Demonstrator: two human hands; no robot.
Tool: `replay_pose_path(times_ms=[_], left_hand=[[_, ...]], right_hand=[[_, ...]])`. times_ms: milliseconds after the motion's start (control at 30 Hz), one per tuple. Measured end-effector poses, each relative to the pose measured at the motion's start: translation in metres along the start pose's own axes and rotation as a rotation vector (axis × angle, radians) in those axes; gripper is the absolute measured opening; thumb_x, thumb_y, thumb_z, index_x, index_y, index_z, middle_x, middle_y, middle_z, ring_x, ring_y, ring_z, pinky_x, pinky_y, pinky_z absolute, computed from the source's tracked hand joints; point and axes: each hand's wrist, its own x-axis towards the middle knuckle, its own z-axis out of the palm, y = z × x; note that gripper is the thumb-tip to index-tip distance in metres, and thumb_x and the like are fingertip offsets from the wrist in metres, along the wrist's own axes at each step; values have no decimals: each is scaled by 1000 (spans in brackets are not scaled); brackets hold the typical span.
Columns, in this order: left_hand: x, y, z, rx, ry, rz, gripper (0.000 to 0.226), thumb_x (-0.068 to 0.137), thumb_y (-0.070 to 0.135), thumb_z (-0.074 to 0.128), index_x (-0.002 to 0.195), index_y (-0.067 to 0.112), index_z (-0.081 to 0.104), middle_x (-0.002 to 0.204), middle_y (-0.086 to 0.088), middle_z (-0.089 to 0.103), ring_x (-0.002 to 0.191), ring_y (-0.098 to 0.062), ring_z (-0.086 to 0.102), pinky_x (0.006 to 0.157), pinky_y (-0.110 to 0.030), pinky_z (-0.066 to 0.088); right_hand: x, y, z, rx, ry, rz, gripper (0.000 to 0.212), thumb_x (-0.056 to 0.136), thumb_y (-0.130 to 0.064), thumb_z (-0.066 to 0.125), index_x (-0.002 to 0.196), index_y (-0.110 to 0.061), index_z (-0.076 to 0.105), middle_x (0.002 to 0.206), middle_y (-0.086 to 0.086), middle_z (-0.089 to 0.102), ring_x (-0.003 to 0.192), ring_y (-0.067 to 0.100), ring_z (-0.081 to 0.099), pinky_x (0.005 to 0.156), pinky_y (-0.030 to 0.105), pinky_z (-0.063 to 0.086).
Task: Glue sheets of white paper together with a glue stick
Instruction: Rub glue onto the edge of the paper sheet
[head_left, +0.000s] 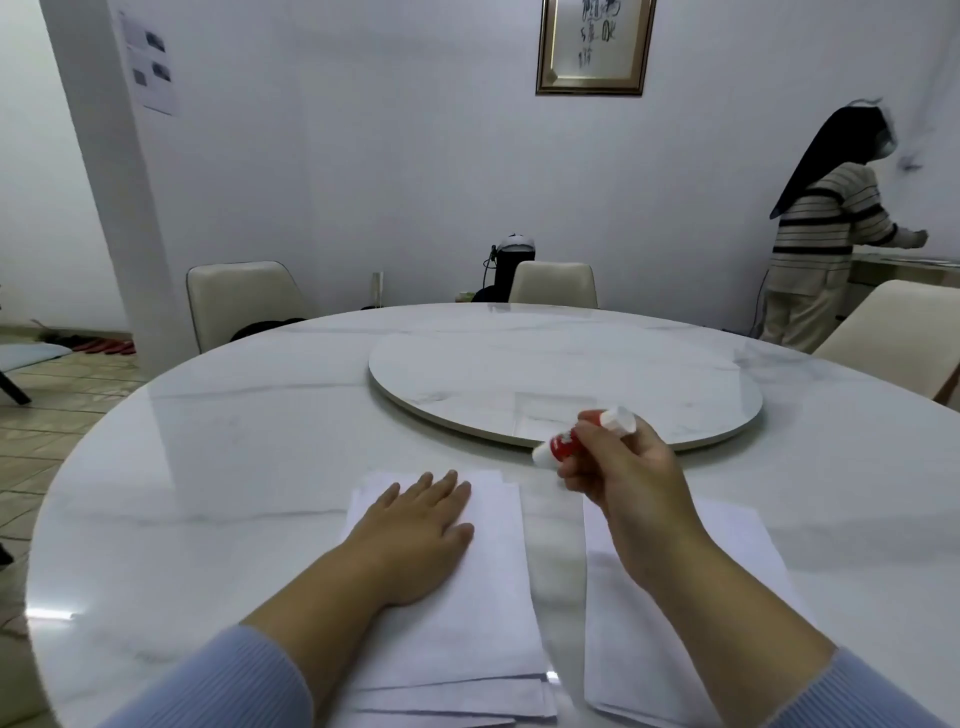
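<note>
Two piles of white paper lie on the round marble table (208, 467) in front of me. My left hand (421, 535) rests flat, fingers straight, on the left pile (498, 613). The right pile (753, 561) lies partly under my right forearm. My right hand (618, 467) grips a red and white glue stick (558, 444), held tilted above the table between the piles and the turntable. One white end points down to the left, the other sticks up past my fingers.
A round marble turntable (566, 384) sits in the table's middle, just beyond my right hand. Cream chairs (239, 296) stand around the far side. A person in a striped top (826, 239) stands at a counter at the far right.
</note>
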Motion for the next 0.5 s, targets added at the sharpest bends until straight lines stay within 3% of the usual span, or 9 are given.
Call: replay_pose_path(times_ms=[233,367,500], left_hand=[[2,0,4,3,35,-6,53,100,35,15,151,28,1,160,11,-5,147,-8,-6,120,-33,-3],[3,-1,4,7,37,-9,53,100,32,15,151,28,1,160,10,-5,147,-8,-5,120,-34,-3],[3,-2,4,2,29,-12,53,100,32,15,151,29,2,160,11,-5,147,-8,-4,120,-34,-3]], right_hand=[[31,22,33,-559,-167,-66,4,89,-14,57,92,-13,58,91,14,72,70,21,66,79,38,56],[36,38,36,-677,-233,-61,12,87,-16,57,95,-8,60,86,8,74,71,20,67,83,43,56],[32,35,34,-747,-296,-96,12,87,-18,57,94,-9,59,87,5,73,65,14,63,79,39,54]])
